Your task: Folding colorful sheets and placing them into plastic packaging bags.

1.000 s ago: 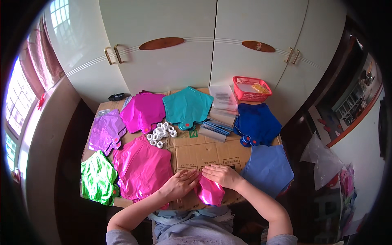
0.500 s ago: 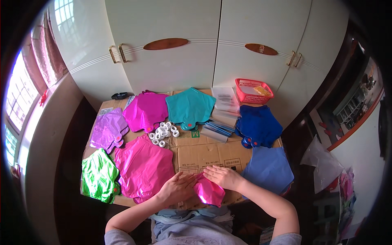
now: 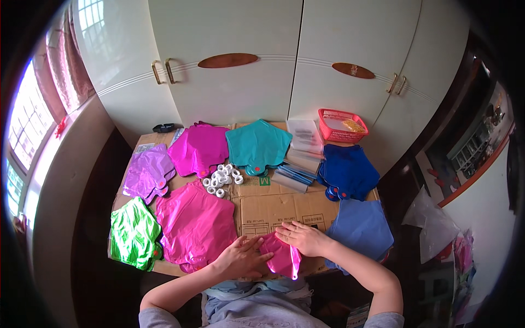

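Folded pink foil pc (image 3: 281, 262) lies nr bottom-ctr, tip by cardbd (image 3: 284, 205) edge at its 6 o'clock. L hand (image 3: 240, 258) flat, fingers spread, on its 9; R hand (image 3: 302, 239) flat, fingers straight, on its 1. Bare cardbd at 12 = room. In way: big pink stack (image 3: 194, 221) at 10, blue-gray sheet (image 3: 362, 227) 2, white rings (image 3: 220, 176) 11, dk blue stack (image 3: 348, 169) 1.

Daylight enters at left, window panes (image 3: 26, 128) blown white; glare streaks the green foil (image 3: 134, 232) and folded pink sheet (image 3: 281, 258). Floor (image 3: 98, 218) lies in deep shadow. Fisheye bows the cabinet doors (image 3: 229, 93), picture corners black.
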A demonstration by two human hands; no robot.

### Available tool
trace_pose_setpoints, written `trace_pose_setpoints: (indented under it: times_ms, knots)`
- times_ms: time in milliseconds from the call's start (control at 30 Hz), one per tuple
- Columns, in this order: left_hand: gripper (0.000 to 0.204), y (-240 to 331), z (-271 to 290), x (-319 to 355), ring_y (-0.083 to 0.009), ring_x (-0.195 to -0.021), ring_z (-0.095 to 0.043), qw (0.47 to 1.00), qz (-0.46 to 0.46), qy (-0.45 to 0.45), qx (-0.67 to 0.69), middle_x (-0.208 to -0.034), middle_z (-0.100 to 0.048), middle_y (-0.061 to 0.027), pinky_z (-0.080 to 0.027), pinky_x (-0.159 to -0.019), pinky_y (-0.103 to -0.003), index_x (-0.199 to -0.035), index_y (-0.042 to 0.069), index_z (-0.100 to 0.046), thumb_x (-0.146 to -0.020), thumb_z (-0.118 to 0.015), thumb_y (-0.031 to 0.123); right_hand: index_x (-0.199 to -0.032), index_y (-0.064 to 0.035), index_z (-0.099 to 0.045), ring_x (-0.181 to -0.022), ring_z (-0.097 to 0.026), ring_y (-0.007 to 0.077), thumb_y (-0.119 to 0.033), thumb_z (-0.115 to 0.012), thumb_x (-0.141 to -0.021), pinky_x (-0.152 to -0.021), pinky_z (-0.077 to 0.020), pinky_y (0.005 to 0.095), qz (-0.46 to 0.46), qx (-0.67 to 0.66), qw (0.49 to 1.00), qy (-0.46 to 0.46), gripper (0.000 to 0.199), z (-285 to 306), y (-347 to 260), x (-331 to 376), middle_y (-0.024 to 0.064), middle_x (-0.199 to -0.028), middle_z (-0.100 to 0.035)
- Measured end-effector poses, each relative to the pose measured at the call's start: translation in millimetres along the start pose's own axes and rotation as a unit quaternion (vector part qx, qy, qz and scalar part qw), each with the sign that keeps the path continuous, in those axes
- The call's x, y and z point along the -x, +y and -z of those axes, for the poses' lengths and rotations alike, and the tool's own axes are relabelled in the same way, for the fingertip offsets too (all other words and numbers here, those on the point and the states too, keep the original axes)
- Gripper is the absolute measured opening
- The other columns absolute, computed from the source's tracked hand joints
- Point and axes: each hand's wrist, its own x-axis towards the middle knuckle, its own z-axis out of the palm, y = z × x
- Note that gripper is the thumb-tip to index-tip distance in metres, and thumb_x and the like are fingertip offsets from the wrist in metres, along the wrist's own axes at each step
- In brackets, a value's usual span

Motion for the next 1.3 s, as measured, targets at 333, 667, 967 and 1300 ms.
trace_pose_setpoints:
  times_ms: [333, 667, 967, 1300]
  knots:
    - [0.074, 12, 0, 9, -0.0334, -0.134, -0.033, 0.998, -0.017, 0.024, 0.058, -0.139, -0.039, -0.0219, -0.028, -0.105, -0.050, -0.140, 0.026, -0.040, -0.076, -0.060, 0.059, -0.139, -0.0074, -0.038, -0.136, -0.032, 0.0246, -0.016, -0.051, -0.082, -0.113, -0.0237, 0.0413, 0.029, -0.082, 0.996, -0.030, 0.059, 8, -36, 37, 0.0078, -0.146, -0.037]
    - [0.041, 60, -40, 23, -0.0181, -0.121, -0.051, 0.982, -0.029, 0.189, -0.008, -0.125, -0.058, -0.0065, -0.043, -0.093, -0.037, -0.117, 0.009, -0.061, -0.078, -0.063, 0.023, -0.124, -0.0120, -0.058, -0.123, -0.050, 0.0220, -0.015, -0.046, -0.089, -0.105, -0.0389, 0.0404, -0.015, -0.049, 0.995, 0.090, 0.037, -6, -83, 60, 0.0046, -0.131, -0.054]
    - [0.017, 34, 6, 10, -0.0061, -0.059, -0.055, 0.787, 0.179, 0.188, 0.560, -0.073, -0.066, -0.0023, -0.044, -0.057, -0.023, -0.095, 0.004, -0.070, -0.079, -0.072, 0.011, -0.092, -0.0015, -0.063, -0.053, -0.059, 0.0244, -0.023, -0.066, -0.086, -0.049, -0.0427, 0.0346, -0.226, -0.377, 0.880, 0.181, 0.023, 47, -82, 29, 0.0147, -0.066, -0.062]
    - [0.013, 11, -10, -1, -0.0034, -0.060, -0.054, 0.522, 0.251, 0.191, 0.793, -0.066, -0.061, 0.0020, -0.044, -0.055, -0.019, -0.071, 0.002, -0.065, -0.083, -0.070, 0.005, -0.099, 0.0030, -0.065, -0.076, -0.057, 0.0062, -0.022, -0.060, -0.092, -0.067, -0.0459, 0.0228, -0.263, -0.614, 0.718, 0.197, 0.026, 27, -70, 15, 0.0004, -0.084, -0.065]
